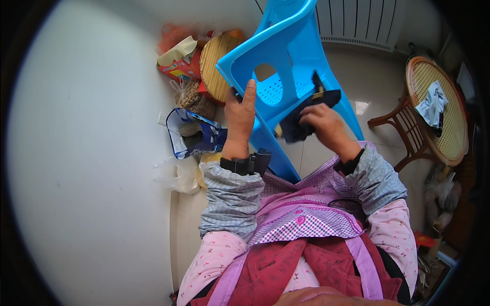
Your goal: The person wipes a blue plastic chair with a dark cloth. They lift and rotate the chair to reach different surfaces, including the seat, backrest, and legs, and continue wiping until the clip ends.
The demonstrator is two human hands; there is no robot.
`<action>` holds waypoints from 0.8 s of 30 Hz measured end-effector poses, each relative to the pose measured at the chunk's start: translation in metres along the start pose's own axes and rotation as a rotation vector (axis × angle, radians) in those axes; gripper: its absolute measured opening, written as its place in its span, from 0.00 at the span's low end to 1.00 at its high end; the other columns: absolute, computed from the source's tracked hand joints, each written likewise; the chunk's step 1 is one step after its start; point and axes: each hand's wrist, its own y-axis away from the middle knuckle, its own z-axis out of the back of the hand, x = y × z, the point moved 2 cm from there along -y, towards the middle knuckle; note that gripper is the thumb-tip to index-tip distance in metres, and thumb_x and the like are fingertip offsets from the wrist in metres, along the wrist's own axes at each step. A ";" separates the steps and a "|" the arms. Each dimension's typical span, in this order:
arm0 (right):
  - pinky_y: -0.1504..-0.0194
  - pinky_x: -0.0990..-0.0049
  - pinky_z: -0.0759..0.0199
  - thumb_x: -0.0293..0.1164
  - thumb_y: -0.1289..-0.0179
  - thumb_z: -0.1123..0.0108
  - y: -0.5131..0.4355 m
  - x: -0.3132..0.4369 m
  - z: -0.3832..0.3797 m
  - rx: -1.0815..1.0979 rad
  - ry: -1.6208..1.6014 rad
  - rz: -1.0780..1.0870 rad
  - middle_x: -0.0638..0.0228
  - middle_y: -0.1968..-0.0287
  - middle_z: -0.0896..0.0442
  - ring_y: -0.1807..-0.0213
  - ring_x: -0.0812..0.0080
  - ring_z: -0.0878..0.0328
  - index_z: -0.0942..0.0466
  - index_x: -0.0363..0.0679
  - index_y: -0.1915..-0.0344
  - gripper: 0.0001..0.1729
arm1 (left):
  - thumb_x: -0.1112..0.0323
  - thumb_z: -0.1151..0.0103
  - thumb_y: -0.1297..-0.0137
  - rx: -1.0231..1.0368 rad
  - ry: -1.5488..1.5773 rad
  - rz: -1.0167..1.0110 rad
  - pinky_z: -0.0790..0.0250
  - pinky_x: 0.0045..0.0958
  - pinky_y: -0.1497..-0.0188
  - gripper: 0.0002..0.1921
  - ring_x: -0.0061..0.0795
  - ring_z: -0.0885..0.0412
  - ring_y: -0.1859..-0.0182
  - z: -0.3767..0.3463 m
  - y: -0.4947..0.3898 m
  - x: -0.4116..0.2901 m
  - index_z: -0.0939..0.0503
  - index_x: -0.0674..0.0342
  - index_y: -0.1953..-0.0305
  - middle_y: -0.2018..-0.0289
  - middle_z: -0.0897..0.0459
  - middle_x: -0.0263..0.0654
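Observation:
A blue plastic armchair [306, 57] is in front of me, its near side reaching down to my apron. My right hand [325, 122] grips a dark cloth [302, 114] with small tan patches, held over the chair's near side and blurred by motion. Thumb up, my left hand [240, 114] is at the chair's left edge. A small dark bit shows between its thumb and forefinger. The other left fingers are mostly hidden, so whether they grip the chair edge or something else is unclear.
Along the white wall [88, 153] at left are a red carton [178, 69], a round wooden lid [218, 65], a bag of nuts [191, 99] and a blue shopping bag [176, 134]. At right a cloth [432, 103] lies on a rattan table [421, 78]. A radiator [356, 23] is behind.

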 end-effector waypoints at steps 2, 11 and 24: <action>0.45 0.63 0.26 0.07 0.52 0.46 -0.010 -0.015 0.014 -0.201 -0.139 -0.108 0.62 0.53 0.17 0.48 0.57 0.20 0.19 0.43 0.59 0.23 | 0.41 0.40 0.32 0.032 -0.004 -0.022 0.26 0.36 0.55 0.29 0.36 0.18 0.61 0.001 -0.005 0.000 0.23 0.67 0.54 0.63 0.16 0.45; 0.40 0.61 0.28 0.15 0.48 0.38 -0.108 0.020 0.010 -0.585 0.141 0.015 0.60 0.47 0.19 0.44 0.53 0.23 0.19 0.43 0.51 0.22 | 0.51 0.40 0.28 -0.008 0.138 -0.016 0.25 0.31 0.56 0.25 0.30 0.18 0.59 -0.005 -0.007 -0.001 0.30 0.67 0.43 0.59 0.17 0.42; 0.42 0.61 0.26 0.20 0.43 0.38 -0.123 -0.021 0.002 -0.533 0.246 -0.009 0.66 0.45 0.19 0.42 0.56 0.24 0.19 0.46 0.53 0.17 | 0.60 0.47 0.23 0.020 0.363 -0.020 0.18 0.37 0.59 0.22 0.37 0.15 0.64 -0.024 0.023 0.006 0.41 0.59 0.36 0.59 0.21 0.44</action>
